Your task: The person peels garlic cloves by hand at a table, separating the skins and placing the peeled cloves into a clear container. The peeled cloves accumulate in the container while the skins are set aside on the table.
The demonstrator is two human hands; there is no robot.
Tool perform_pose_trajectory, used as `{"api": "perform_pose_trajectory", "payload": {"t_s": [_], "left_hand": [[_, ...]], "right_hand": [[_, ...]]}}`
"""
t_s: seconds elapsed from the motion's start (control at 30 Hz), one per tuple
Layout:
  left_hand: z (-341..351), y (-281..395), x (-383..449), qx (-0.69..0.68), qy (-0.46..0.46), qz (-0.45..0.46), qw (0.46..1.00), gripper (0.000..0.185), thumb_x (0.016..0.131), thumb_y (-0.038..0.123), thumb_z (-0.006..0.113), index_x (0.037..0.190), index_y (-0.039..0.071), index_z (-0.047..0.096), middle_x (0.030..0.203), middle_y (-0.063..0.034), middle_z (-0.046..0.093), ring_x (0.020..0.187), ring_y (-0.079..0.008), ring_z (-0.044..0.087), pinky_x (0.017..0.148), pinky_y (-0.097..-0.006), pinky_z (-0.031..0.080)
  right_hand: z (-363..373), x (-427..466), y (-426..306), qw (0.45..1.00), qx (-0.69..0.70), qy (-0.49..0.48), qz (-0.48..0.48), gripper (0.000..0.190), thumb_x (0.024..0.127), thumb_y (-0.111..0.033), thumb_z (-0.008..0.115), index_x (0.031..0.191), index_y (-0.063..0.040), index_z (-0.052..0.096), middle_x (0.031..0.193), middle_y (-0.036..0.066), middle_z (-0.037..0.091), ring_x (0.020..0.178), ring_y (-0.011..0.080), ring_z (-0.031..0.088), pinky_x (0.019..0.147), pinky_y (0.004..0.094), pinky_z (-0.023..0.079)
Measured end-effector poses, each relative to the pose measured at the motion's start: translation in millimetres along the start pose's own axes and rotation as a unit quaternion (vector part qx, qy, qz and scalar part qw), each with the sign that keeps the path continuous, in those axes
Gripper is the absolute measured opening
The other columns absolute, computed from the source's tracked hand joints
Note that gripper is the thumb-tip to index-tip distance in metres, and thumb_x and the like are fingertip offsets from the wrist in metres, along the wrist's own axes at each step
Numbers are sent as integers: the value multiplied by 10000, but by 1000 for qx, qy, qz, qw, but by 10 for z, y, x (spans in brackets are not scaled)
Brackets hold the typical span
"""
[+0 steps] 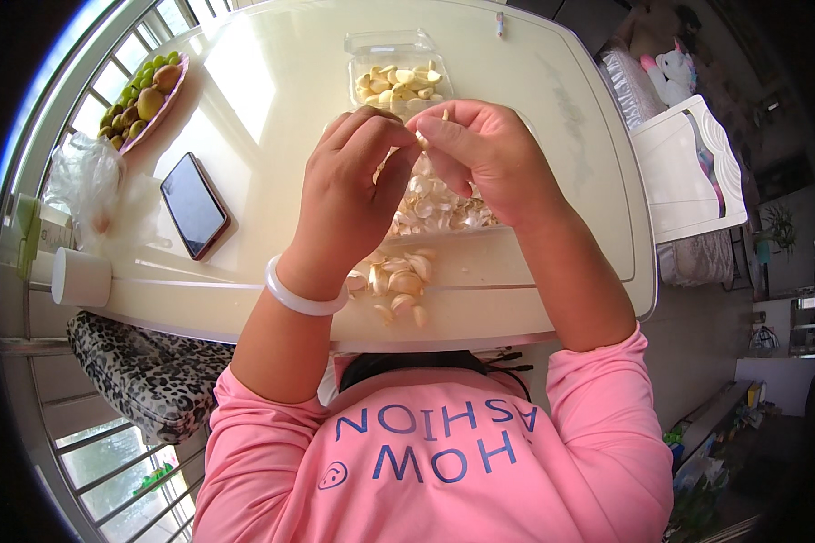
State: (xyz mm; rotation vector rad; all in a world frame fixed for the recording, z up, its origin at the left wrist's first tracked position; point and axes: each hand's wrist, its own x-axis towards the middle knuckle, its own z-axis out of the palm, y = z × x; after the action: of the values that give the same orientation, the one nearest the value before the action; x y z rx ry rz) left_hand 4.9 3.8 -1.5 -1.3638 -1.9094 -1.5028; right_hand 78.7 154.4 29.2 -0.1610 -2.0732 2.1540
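Both hands meet above a clear plastic tray of garlic skins [429, 200]. My right hand [482, 153] pinches a small garlic clove [422, 140] between thumb and fingers. At the clove's other side are the bent fingertips of my left hand [363, 170]; whether they grip it or only touch it is hard to tell. Beyond the hands stands an open clear plastic box holding peeled garlic cloves [401, 80]. Several unpeeled garlic cloves [404, 282] lie on the table between my forearms, near its front edge.
On the left of the table [278, 75] are a smartphone [194, 206], a plate of fruit [142, 102], a crumpled plastic bag [88, 183] and a white cup [81, 277]. A small tube [500, 24] lies at the far edge. A white chair [686, 170] stands at the right.
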Motion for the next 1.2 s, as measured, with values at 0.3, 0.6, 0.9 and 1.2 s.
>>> {"api": "perform_pose_trajectory", "payload": {"t_s": [0.3, 0.6, 0.9, 1.2], "left_hand": [[-12, 40, -38, -80, 26, -52, 995, 113, 831, -83, 569, 874, 5, 512, 772, -108, 552, 636, -229, 552, 561, -316, 462], [-21, -34, -43, 4, 87, -108, 990, 95, 839, -55, 582, 867, -1, 508, 768, -118, 560, 624, -224, 545, 571, -316, 456], [-29, -74, -69, 58, 39, -158, 985, 82, 807, -19, 590, 837, 2, 517, 770, -125, 556, 642, -260, 539, 591, -343, 457], [-35, -20, -53, -101, 21, -148, 984, 84, 846, 51, 625, 915, 5, 610, 817, -73, 578, 706, -174, 522, 658, -295, 450]], "right_hand": [[100, 25, 77, 996, 38, -51, -66, 254, 950, -219, 614, 1069, 4, 631, 778, 28, 619, 622, 64, 527, 533, 196, 439], [29, -4, 31, 998, 26, -58, -29, 288, 905, -145, 588, 1154, -1, 586, 816, 56, 641, 598, 79, 498, 550, 217, 410], [-49, 22, 20, 988, 123, -85, -23, 248, 932, -183, 580, 1143, -53, 558, 906, 74, 637, 752, 121, 571, 613, 233, 441], [-58, 62, 85, 994, 83, -66, -34, 203, 959, -191, 579, 1122, -73, 607, 882, -11, 596, 687, 44, 486, 597, 180, 394]]}}
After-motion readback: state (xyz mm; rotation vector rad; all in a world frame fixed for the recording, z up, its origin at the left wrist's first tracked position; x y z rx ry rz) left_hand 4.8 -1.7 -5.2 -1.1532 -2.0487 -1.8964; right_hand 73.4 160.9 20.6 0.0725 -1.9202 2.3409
